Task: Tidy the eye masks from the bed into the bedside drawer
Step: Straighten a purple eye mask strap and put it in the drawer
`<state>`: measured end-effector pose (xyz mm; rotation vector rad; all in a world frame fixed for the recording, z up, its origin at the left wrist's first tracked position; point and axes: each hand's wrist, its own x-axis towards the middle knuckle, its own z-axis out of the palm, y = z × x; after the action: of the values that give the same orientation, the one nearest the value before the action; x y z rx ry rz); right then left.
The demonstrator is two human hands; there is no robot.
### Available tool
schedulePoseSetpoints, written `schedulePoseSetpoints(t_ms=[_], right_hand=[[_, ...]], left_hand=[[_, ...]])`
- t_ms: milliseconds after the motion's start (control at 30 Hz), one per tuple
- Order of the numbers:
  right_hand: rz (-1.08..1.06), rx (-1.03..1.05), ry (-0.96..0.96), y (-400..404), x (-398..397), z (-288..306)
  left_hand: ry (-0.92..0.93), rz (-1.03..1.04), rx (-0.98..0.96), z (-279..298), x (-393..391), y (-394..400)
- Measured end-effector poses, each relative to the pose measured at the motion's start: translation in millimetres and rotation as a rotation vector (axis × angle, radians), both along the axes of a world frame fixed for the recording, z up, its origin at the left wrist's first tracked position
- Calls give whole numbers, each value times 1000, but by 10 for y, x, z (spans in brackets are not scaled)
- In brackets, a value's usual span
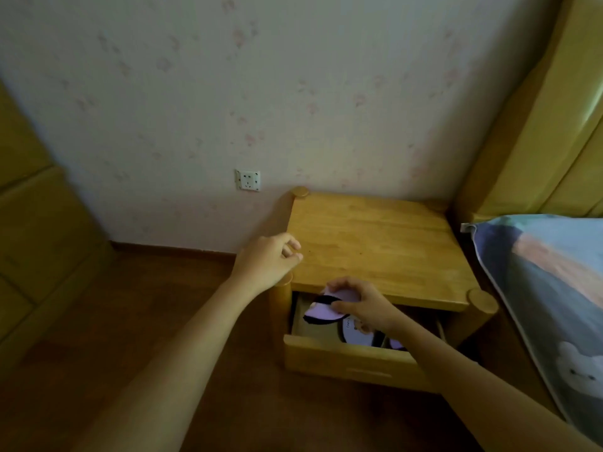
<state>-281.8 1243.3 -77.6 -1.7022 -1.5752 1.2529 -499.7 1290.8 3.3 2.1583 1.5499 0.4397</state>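
The wooden bedside table [375,243] has its drawer [342,355] pulled open. My right hand [362,305] grips a lilac eye mask with a black strap [321,311] just over the drawer's left part, under the table top's front edge. More eye masks [359,334] lie inside the drawer, partly hidden by my right hand and forearm. My left hand [270,259] hovers at the table's front left corner with fingers loosely curled, holding nothing.
A pillow with a bear print [548,298] lies on the bed at the right, against a yellow headboard [538,125]. A wall socket [248,180] sits behind the table. Wooden floor [130,321] lies to the left, with a yellow cabinet [29,223] at the far left.
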Motion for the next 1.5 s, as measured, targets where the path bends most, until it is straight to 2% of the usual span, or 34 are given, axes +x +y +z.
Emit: schedulePoseSetpoints(t_ms=[167, 333, 467, 700, 767, 967, 1133, 1267, 1367, 1500], right_hand=[[14, -121, 20, 313, -3, -893], [162, -152, -145, 627, 22, -1517], [317, -196, -255, 871, -10, -1693], [439, -189, -283, 1073, -75, -1790], [440, -152, -345, 1062, -85, -1792], [466, 28, -416, 878, -162, -1459], [515, 222, -585, 524, -124, -1076], [436, 374, -639, 343, -61, -726], [355, 406, -588, 299, 34, -215], [236, 421, -601, 263, 272, 720]], left_hand=[[-31, 6, 53, -609, 15, 267], [-85, -15, 113, -994, 51, 451], [-142, -17, 126, -1132, 93, 547], [-140, -38, 189, -1270, 160, 628], [-114, -42, 235, -1332, 190, 611], [-15, -37, 199, -1403, 232, 615], [107, -23, 232, -1421, 307, 612], [79, -51, 150, -1296, 416, 557], [65, -46, 162, -893, 481, 534], [39, -72, 113, -34, 567, 521]])
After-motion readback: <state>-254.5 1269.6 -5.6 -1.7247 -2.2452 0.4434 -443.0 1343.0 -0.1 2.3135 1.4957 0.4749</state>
